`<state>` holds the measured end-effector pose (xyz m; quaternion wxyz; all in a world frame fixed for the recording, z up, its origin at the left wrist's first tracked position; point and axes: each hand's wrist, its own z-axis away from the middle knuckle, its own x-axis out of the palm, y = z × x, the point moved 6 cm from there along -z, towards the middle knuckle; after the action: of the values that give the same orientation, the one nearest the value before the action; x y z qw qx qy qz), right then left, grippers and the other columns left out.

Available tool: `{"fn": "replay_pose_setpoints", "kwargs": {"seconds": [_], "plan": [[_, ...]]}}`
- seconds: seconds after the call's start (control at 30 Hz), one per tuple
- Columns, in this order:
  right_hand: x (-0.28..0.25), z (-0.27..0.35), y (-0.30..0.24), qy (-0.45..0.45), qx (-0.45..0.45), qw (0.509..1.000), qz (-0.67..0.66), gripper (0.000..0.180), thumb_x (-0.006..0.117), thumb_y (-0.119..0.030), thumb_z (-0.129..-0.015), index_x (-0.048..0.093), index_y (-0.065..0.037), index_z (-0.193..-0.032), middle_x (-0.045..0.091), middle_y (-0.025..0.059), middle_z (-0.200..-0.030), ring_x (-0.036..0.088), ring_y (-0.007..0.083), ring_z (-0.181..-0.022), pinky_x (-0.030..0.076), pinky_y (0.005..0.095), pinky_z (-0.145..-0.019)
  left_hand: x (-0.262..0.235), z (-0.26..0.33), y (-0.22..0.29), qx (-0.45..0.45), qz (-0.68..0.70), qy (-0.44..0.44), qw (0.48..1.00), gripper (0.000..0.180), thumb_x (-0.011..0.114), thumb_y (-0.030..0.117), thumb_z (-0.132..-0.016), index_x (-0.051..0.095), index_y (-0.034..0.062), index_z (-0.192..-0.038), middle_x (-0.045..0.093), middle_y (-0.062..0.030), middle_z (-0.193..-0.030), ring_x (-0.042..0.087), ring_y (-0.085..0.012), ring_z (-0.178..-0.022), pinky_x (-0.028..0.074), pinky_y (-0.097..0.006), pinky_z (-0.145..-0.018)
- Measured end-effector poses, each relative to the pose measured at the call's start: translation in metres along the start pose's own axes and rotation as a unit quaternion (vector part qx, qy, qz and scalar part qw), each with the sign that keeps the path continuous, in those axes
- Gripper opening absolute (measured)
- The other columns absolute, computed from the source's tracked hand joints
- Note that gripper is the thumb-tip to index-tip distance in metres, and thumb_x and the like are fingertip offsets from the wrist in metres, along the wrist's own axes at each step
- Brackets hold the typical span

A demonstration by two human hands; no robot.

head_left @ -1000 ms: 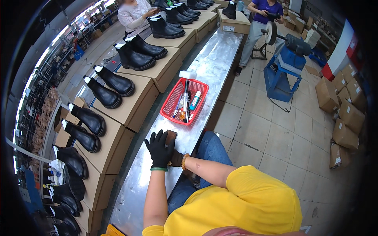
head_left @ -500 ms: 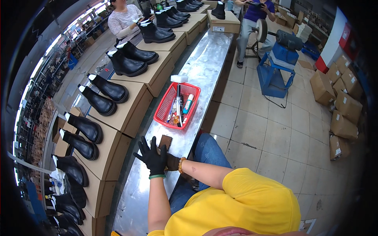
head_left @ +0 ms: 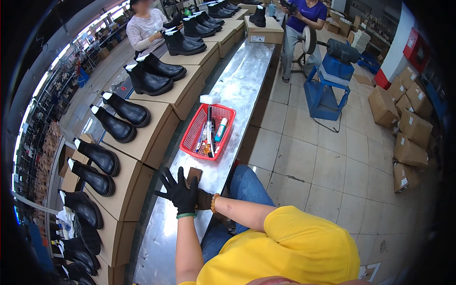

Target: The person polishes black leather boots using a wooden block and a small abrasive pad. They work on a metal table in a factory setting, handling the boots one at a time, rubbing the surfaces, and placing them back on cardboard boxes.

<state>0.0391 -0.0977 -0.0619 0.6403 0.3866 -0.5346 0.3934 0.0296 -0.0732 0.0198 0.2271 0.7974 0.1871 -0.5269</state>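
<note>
My left hand (head_left: 179, 194), in a black glove with a green cuff, is held over the metal bench with its fingers spread and nothing in them. Behind it is my right hand (head_left: 204, 200) in a dark brown glove, a beaded bracelet at the wrist. The left hand covers its fingers, so what they grip, if anything, is hidden. A flat brown rectangular piece (head_left: 194, 175) lies on the bench just beyond both hands. Farther along stands a red plastic basket (head_left: 189, 151) of pens, tubes and small tools.
The narrow metal bench (head_left: 237, 80) runs away from me. Along its left side, black ankle boots (head_left: 114, 124) stand on cardboard boxes (head_left: 142, 142). Two people handle boots at the far end. On the right are a blue-framed wheel machine (head_left: 327, 90) and stacked cartons (head_left: 411, 147).
The view has shifted slightly, moving most things a little left. My left hand's fingers are spread wider. Both hands stay close together over the bench.
</note>
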Motion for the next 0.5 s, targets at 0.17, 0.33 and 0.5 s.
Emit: {"fn": "replay_pose_setpoints", "kwargs": {"seconds": [0.17,0.33,0.5], "plan": [[0.018,-0.002,0.007,0.02,-0.02,0.998,-0.048,0.058,0.033,-0.047,-0.097,0.022,-0.018,-0.146,0.023,0.0042,-0.152,0.031,0.0191,-0.134,0.023,0.0365,-0.111,-0.003,0.001,-0.001,-0.023,-0.01,0.008,1.0,0.062,0.059,0.058,-0.074,0.052,0.0271,-0.128,0.022,-0.0097,-0.152,0.017,-0.0337,-0.14,-0.005,-0.071,-0.1],[-0.015,-0.014,0.004,-0.044,0.027,0.996,0.073,0.058,0.033,-0.048,-0.097,0.023,-0.019,-0.145,0.023,0.0038,-0.151,0.031,0.0193,-0.133,0.024,0.0367,-0.111,0.001,-0.003,-0.003,-0.011,0.007,0.012,1.0,0.061,0.059,0.058,-0.075,0.053,0.0267,-0.127,0.021,-0.0095,-0.153,0.016,-0.0332,-0.141,-0.007,-0.071,-0.099],[-0.031,-0.011,0.001,-0.06,0.042,0.989,0.128,0.057,0.032,-0.048,-0.096,0.024,-0.019,-0.145,0.024,0.0035,-0.151,0.031,0.0195,-0.133,0.024,0.0369,-0.111,-0.003,-0.003,-0.005,0.009,-0.012,0.013,1.0,0.061,0.059,0.059,-0.075,0.054,0.0254,-0.127,0.022,-0.0103,-0.152,0.014,-0.0332,-0.141,-0.011,-0.069,-0.1]]}}
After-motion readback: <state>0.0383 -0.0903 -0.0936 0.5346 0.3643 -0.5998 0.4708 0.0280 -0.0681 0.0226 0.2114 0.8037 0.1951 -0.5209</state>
